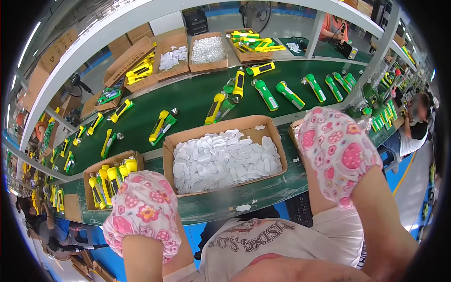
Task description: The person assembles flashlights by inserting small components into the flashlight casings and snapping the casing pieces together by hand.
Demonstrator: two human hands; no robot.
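Note:
Neither of my hands shows. Both forearms bend back toward the camera and leave the picture at the bottom. A pink floral sleeve cover (143, 211) wraps my left arm around the elbow, in front of a carton (88, 197) of yellow flashlights (112, 178). The other floral sleeve cover (331, 150) is on my right arm and partly hides a box (295, 129). Between my arms stands an open cardboard box (225, 189) full of small white oval plastic pieces (225, 157). One white piece (243, 207) lies on the bench edge before it.
A green conveyor belt (188, 129) carries yellow and green flashlights (265, 95). Behind it stand cartons of white parts (208, 49) and yellow flashlights (253, 42). Grey metal posts (315, 35) frame the line. Co-workers sit at right (413, 127) and far back (334, 28).

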